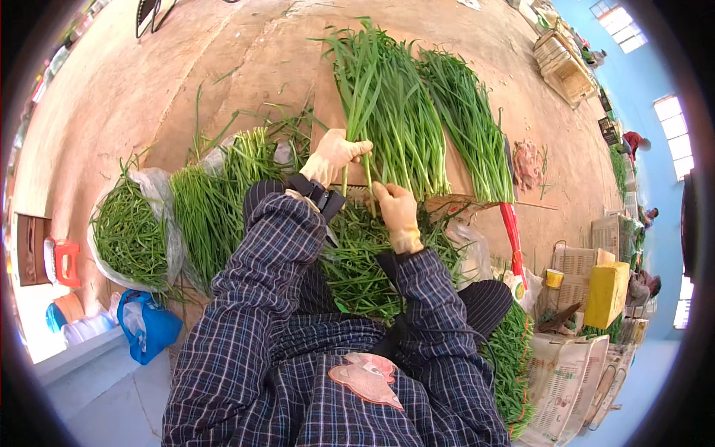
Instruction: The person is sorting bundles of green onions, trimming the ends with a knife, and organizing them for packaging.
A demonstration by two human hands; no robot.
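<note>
In a cream glove, my left hand (332, 156) grips a few long garlic chive stalks (357, 106), leaves pointing away from me and pale ends hanging below the fist. My right hand (397, 215), gloved alike, has its thumb and finger closed at the lower end of one stalk. Just beyond lies a thick row of garlic chives (408, 112) on a flat board (461, 167). A second, separate bundle (466, 123) rests to its right. Loose green trimmings (360, 262) are heaped between my legs, under both hands.
Left of me are upright chives (201, 218) and a plastic bag of loose greens (131, 240). A blue bag (146, 329) sits nearby. Red strips (511, 234) hang off the board's right end. Tied bundles (508, 363), plastic crates (564, 385) and several people are at right.
</note>
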